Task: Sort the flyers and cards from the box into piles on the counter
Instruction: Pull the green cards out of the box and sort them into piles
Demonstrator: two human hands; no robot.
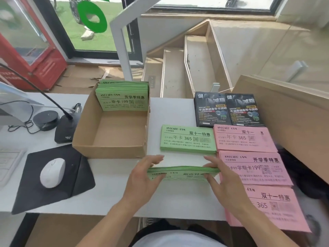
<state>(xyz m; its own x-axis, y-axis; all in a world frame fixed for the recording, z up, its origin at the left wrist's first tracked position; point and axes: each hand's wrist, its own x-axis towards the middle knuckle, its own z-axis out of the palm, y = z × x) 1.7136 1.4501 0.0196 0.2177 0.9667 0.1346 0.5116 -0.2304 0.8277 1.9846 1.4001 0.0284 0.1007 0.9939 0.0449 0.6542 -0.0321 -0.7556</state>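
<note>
A stack of green flyers (183, 172) stands tilted on its long edge on the white counter (114, 193), just in front of me. My left hand (144, 177) grips its left end and my right hand (222, 180) grips its right end, thumbs on the near face. Behind it lies a flat green pile (187, 139). To the right lie three pink piles (243, 139) (256, 169) (274, 205) and, farther back, two black flyer piles (210, 109) (243, 109). The open cardboard box (110, 147) on the left holds more green flyers (122, 98) leaning on its far wall.
A white mouse (52, 172) sits on a black mouse pad (53, 177) at the left. A desk microphone base (65, 130), a round black puck (46, 120) and cables stand behind it. A wooden ledge (288, 122) borders the counter on the right.
</note>
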